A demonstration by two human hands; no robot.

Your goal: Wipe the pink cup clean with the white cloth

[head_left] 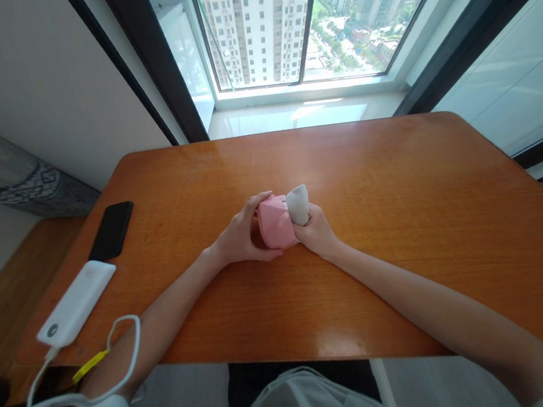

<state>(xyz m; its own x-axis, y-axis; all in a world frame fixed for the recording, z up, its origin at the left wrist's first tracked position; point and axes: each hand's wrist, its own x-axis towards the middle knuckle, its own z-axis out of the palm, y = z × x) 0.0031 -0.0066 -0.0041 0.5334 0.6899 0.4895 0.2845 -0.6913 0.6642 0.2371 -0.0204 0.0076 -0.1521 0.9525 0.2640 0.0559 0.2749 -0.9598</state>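
A small pink faceted container, perhaps a cup [275, 222], is held on its side over the middle of the table. My left hand [241, 233] wraps round its left end, thumb below and fingers above. At the right end, a greyish-white cloth [298, 205] sticks up out of my right hand [317, 229], which is closed round it. The cloth touches the pink cup's right side. Whether some of it goes inside the cup, I cannot tell. My right fingertips are hidden behind the cloth and the cup.
Brown wooden table [390, 216] under both hands. To the left lie a black phone [111, 231] and a white power bank [77, 303]. A white cable [138, 343] with a yellow tag [90, 366] loops over my left forearm. A window [300, 24] stands beyond the far edge.
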